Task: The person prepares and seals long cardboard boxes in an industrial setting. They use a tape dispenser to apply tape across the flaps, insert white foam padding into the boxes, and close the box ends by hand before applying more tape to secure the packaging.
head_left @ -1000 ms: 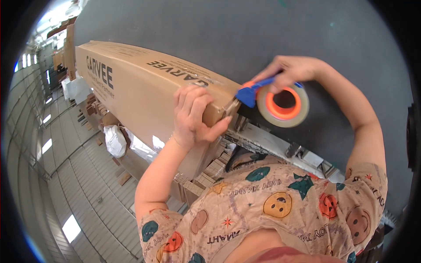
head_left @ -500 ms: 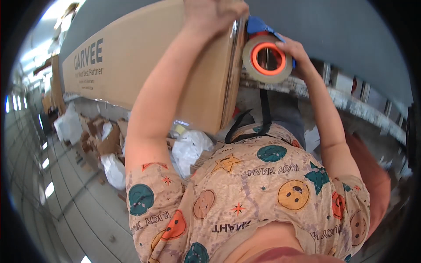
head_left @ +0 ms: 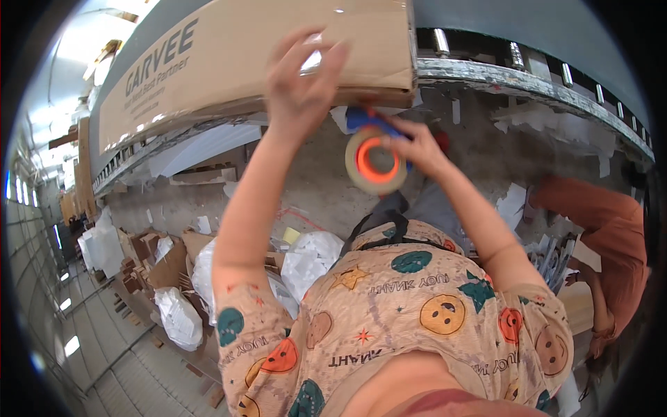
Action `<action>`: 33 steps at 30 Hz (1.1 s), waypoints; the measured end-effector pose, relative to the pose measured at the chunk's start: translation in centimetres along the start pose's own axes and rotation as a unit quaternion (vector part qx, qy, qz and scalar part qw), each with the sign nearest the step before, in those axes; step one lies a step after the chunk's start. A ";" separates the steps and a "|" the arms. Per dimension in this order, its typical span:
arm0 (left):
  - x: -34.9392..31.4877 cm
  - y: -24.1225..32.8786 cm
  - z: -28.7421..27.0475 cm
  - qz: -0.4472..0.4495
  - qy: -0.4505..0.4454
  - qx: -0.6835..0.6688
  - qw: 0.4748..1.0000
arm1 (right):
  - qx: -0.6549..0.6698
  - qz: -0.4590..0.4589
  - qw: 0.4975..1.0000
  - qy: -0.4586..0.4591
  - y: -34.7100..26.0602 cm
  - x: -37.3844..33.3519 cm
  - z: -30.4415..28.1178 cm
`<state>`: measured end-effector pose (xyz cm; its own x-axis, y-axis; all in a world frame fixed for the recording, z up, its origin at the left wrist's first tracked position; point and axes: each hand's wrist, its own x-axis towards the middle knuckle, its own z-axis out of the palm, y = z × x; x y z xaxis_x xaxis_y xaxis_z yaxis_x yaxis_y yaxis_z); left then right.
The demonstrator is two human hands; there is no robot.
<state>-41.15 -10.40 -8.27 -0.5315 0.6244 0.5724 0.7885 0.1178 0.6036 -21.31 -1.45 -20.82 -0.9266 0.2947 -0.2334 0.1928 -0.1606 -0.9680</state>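
Note:
A long brown cardboard box (head_left: 240, 48) lies on a roller conveyor, with a shiny strip of clear tape at its right end. Over the box's near side, my left hand (head_left: 300, 80) is raised with fingers apart and holds nothing; it is slightly blurred. My right hand (head_left: 420, 147) grips a blue tape dispenser (head_left: 361, 119) just below the box's right corner. On the dispenser sits a roll of tape (head_left: 356, 165) with an orange core. The dispenser's front end is close to the box's lower edge; whether it touches cannot be made out.
The conveyor's worn metal rail (head_left: 521, 80) runs along the front, with rollers behind it. Below left lie cardboard scraps (head_left: 142, 285) and white plastic bags (head_left: 177, 320). At the right, another person in rust-coloured clothing (head_left: 590, 215) bends near the floor beside a bundle of clear plastic.
The box's right end has turned and lowered onto the conveyor. My left hand has let go of its top edge, and my right hand has moved down and left with the dispenser.

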 end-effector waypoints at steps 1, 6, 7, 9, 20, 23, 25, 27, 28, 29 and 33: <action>-2.8 0.8 -2.6 -0.127 0.022 -0.025 0.991 | 0.088 0.040 0.995 -0.013 -0.7 1.0 -1.1; -19.9 -0.4 -11.4 -0.515 0.169 -0.004 0.840 | 0.248 0.155 0.954 -0.072 1.7 5.4 -2.0; -25.8 -2.5 -13.6 -0.534 0.178 0.058 0.824 | 0.157 0.121 0.974 -0.110 0.7 7.0 1.2; -30.6 -2.1 -15.5 -0.545 0.156 0.108 0.817 | 0.000 0.085 0.982 -0.166 -0.7 8.6 5.7; -35.2 -1.4 -13.6 -0.603 0.216 0.000 0.768 | -0.237 0.159 0.885 -0.368 -8.1 10.3 19.5; -35.2 -3.1 -13.2 -0.567 0.180 -0.023 0.803 | -0.169 0.120 0.909 -0.361 -12.7 12.9 23.5; -33.7 -4.8 -14.2 -0.533 0.192 -0.033 0.823 | -0.060 0.115 0.934 -0.334 -15.9 14.7 26.5; -30.0 -7.3 -16.1 -0.480 0.185 -0.038 0.857 | 0.316 0.303 0.874 -0.210 -12.5 24.1 24.9; -29.2 -8.1 -17.8 -0.482 0.154 -0.034 0.862 | 0.070 0.103 0.944 -0.307 -16.3 24.8 27.7; -27.6 -9.4 -19.3 -0.471 0.113 -0.034 0.874 | 0.092 0.085 0.941 -0.316 -18.4 26.1 29.6; -21.3 -16.3 -23.6 -0.329 0.148 -0.007 0.933 | 0.165 0.062 0.949 -0.261 -19.8 37.7 33.5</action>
<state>-50.03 -43.85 -17.21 -0.9628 0.1803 0.2014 0.2578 0.3890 0.8844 -70.81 -18.70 -7.40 -0.9539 -0.2379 -0.1829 0.2784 -0.4746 -0.8350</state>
